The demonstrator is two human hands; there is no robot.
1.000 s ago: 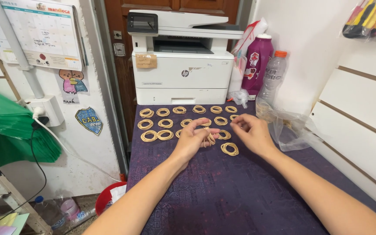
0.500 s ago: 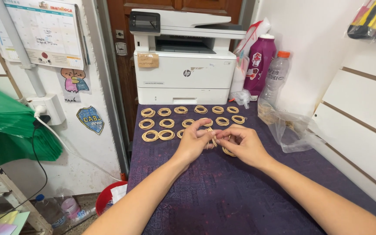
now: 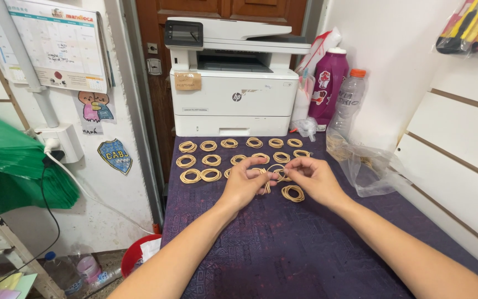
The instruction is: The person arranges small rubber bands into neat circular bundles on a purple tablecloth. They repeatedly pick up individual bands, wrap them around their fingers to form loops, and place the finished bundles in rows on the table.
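My left hand (image 3: 245,181) and my right hand (image 3: 316,178) meet over the middle of a purple patterned table (image 3: 283,249). Between their fingertips they hold a small bunch of tan rubber bands (image 3: 275,171), pinched from both sides. Just under my right hand lies one coiled bundle of bands (image 3: 292,192). Beyond the hands, several more coiled bundles (image 3: 211,160) lie in rows on the cloth, reaching back to the printer.
A white printer (image 3: 233,83) stands at the table's far end. To its right are a magenta bottle (image 3: 330,83), a clear plastic bottle (image 3: 347,102) and a crumpled clear plastic bag (image 3: 369,166) by the white wall. A green umbrella (image 3: 12,166) hangs at left.
My right hand came in from the far right of the rows to meet my left hand, and both now pinch the same bunch of bands.
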